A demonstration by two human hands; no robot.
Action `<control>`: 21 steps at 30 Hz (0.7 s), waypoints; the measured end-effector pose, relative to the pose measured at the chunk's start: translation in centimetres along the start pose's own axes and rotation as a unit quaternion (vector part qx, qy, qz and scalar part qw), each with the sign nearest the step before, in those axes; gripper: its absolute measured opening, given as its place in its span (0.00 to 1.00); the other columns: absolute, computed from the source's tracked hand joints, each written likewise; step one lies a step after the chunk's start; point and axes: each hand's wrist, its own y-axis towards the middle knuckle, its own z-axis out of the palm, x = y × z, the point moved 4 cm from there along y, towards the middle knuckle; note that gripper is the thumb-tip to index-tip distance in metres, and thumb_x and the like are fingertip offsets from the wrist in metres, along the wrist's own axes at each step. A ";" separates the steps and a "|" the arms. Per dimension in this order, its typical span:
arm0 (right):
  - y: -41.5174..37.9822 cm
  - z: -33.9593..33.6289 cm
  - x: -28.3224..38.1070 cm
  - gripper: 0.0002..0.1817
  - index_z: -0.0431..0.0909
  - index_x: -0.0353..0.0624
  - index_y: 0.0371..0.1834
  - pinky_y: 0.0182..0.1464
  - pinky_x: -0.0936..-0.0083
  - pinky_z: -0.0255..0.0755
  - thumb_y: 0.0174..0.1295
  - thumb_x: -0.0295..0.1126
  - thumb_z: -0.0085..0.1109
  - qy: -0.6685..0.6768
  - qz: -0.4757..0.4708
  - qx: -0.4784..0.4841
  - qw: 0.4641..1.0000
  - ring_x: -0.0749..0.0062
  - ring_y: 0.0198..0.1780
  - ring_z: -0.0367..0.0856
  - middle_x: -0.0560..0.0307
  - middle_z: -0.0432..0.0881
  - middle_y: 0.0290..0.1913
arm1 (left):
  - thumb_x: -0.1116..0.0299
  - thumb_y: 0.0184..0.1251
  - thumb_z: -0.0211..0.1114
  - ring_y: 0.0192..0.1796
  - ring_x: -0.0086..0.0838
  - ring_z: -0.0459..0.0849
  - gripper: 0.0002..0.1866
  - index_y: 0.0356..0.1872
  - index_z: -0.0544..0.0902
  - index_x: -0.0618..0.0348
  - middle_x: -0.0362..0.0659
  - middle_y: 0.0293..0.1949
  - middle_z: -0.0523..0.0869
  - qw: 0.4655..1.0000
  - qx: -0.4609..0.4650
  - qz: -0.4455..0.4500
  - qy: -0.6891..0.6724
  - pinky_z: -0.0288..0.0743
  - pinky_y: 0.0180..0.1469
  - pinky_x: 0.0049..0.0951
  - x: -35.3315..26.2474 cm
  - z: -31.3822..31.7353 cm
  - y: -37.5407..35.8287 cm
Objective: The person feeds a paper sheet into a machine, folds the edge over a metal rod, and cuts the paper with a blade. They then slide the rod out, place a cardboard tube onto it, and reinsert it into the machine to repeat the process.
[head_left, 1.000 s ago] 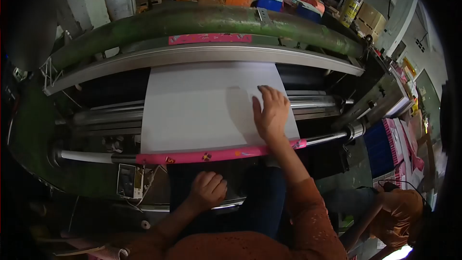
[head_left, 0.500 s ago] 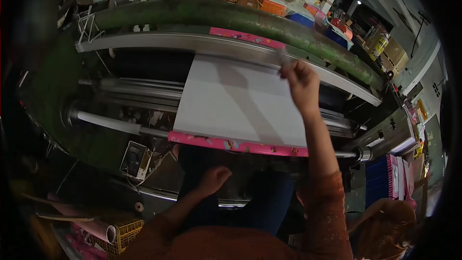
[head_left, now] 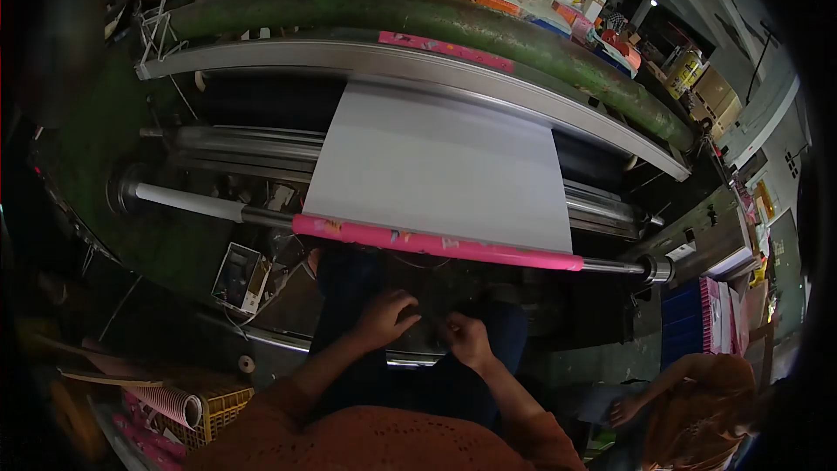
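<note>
A white sheet (head_left: pixel 445 166) runs down from under the metal bar to a pink patterned roll (head_left: pixel 436 242) on a steel shaft. Both of my hands are below the roll, over my legs, close to each other but apart. My left hand (head_left: pixel 384 319) has its fingers curled, with a gap between thumb and fingers, and nothing shows in it. My right hand (head_left: pixel 468 340) is closed, fingers bent together; what it holds, if anything, is too dark and small to tell. Neither hand touches the sheet or the roll.
A green roller (head_left: pixel 418 22) and a metal bar (head_left: pixel 261 57) span the machine. A small box (head_left: pixel 242 277) lies at the lower left, above a yellow crate (head_left: pixel 225 414). Another person (head_left: pixel 706 410) in orange is at the lower right. Blue and pink stacks (head_left: pixel 689 318) stand at the right.
My right hand has come down from above the sheet to near my left hand. The pink roll shows more of its length to the right. The other person's arm and hand now show.
</note>
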 end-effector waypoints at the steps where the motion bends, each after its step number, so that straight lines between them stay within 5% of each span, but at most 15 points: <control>1: -0.4 0.1 -0.8 0.05 0.80 0.42 0.37 0.35 0.70 0.76 0.59 0.28 0.62 -0.099 -0.003 -0.022 0.995 0.61 0.34 0.85 0.49 0.84 0.31 | 0.65 0.60 0.68 0.47 0.36 0.81 0.10 0.36 0.81 0.59 0.45 0.38 0.82 0.979 -0.056 0.055 0.190 0.74 0.51 0.37 0.0 -0.1 -0.2; 4: -1.6 1.3 -2.4 0.07 0.79 0.43 0.36 0.37 0.59 0.77 0.58 0.32 0.60 -0.214 -0.011 0.009 0.977 0.47 0.37 0.83 0.44 0.83 0.32 | 0.60 0.58 0.65 0.48 0.40 0.79 0.11 0.34 0.82 0.56 0.45 0.38 0.82 0.945 0.051 0.041 0.321 0.70 0.55 0.43 1.0 1.7 -0.9; 21: -1.4 2.2 -2.8 0.08 0.80 0.43 0.37 0.38 0.58 0.77 0.61 0.35 0.57 -0.185 0.054 0.024 0.981 0.48 0.37 0.84 0.45 0.84 0.33 | 0.63 0.63 0.61 0.47 0.38 0.80 0.08 0.32 0.82 0.56 0.44 0.37 0.83 0.941 0.050 0.017 0.333 0.69 0.55 0.40 1.4 2.5 -0.9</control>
